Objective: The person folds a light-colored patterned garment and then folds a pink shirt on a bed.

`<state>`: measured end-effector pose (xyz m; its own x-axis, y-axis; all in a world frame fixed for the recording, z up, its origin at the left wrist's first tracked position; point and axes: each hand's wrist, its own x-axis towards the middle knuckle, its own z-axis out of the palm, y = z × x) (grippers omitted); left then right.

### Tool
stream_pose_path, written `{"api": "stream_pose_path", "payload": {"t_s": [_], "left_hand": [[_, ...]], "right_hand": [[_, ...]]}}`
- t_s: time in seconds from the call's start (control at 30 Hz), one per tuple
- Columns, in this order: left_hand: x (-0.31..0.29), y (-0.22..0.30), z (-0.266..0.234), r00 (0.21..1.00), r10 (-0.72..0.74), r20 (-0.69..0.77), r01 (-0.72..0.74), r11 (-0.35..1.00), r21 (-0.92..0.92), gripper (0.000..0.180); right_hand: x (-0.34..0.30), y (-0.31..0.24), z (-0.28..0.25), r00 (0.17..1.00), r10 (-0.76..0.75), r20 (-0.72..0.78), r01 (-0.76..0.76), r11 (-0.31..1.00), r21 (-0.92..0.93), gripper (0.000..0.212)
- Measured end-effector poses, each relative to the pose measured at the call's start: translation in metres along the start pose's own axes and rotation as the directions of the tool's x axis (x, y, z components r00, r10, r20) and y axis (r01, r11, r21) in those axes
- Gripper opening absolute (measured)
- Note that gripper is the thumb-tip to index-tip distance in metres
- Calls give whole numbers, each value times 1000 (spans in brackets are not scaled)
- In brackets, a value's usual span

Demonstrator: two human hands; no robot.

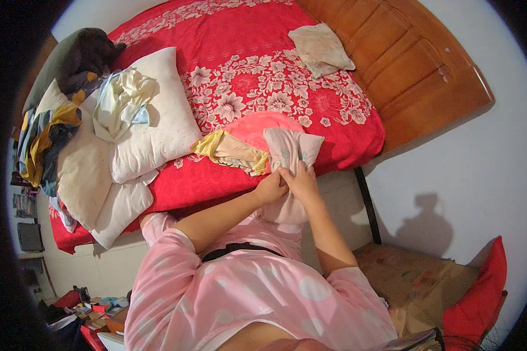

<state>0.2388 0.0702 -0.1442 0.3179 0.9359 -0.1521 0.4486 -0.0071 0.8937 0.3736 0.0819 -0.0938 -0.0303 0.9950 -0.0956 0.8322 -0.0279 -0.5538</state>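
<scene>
At the bed's near edge, both my hands hold a pale pink printed cloth (284, 146). Its upper part rests on the bedding and its lower part hangs toward my lap. My left hand (269, 188) is closed on it from the left, its fingertips partly hidden. Beside it, my right hand (301, 182) grips the same cloth, thumb toward the left hand. Just left of the cloth lies a crumpled cream garment with yellow trim (234, 152). Behind both is a coral-pink fabric piece (257, 126).
A red floral sheet (234, 35) covers the bed. White pillows (173, 99) and clothes (123, 99) are piled at left. A small pale cushion (321, 50) lies by the wooden headboard (404, 52). A cardboard box (404, 275) and a red object (480, 292) stand at right.
</scene>
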Motion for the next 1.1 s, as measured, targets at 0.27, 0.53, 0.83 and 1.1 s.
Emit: {"api": "stream_pose_path", "payload": {"t_s": [0.27,0.53,0.83,1.1], "left_hand": [[-10,9,-1,979,173,110,-184,978,99,42],[30,-46,-104,921,68,-383,0,985,175,31],[55,-78,-166,852,483,-203,-42,450,892,37],[70,-41,-169,921,130,-367,76,865,497,22]], "right_hand": [[27,-2,-1,992,102,75,-94,990,-101,61],[22,11,13,992,111,54,-106,991,-84,46],[23,25,18,996,64,-60,-66,997,-42,42],[14,46,28,984,6,-180,11,995,97,43]]}}
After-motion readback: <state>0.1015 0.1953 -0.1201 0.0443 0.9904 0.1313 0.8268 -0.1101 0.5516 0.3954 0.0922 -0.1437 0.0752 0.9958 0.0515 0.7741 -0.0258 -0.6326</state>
